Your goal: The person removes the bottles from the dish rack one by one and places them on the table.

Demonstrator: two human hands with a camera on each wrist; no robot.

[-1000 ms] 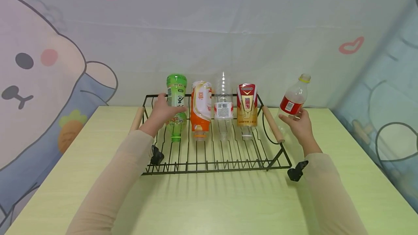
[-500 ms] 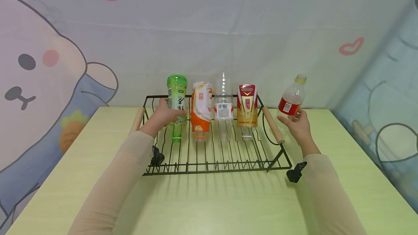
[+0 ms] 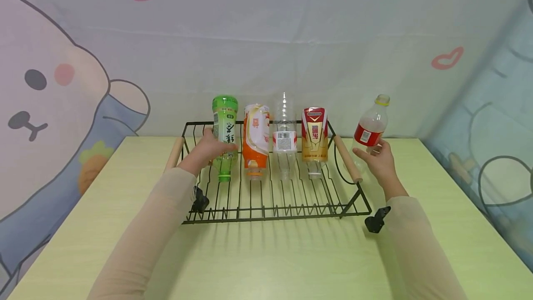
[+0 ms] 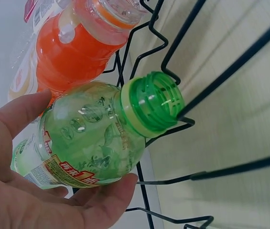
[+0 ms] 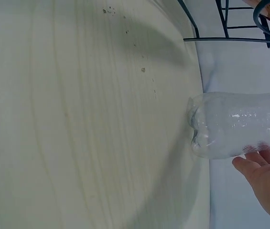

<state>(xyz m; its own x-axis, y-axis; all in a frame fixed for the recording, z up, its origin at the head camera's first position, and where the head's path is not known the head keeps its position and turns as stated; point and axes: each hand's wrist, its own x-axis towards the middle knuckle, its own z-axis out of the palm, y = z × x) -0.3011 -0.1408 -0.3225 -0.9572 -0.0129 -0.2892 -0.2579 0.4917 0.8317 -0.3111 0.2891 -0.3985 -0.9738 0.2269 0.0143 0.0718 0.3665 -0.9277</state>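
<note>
Got my left hand (image 3: 206,149) curled round the green bottle (image 3: 225,121), neck-down at the rack's (image 3: 250,220) left end. My right hand (image 3: 381,157) grips the red-label bottle (image 3: 368,135), tilted neck-up, right of the rack. Between them: orange bottle (image 3: 256,138), clear bottle (image 3: 285,141), red-and-gold bottle (image 3: 314,138), all neck-down.

Up swung the red-labelled bottle (image 3: 370,135), just beyond the right end of the rack (image 3: 266,219), leaning a touch less than a second earlier and tipping in closer to that end! The right hand (image 3: 381,157) gripping it edged slightly the same way. Over at the rack's left end, the left hand (image 3: 208,148) slipped a little down the green bottle (image 3: 225,117), nearer the rack's front!
</note>
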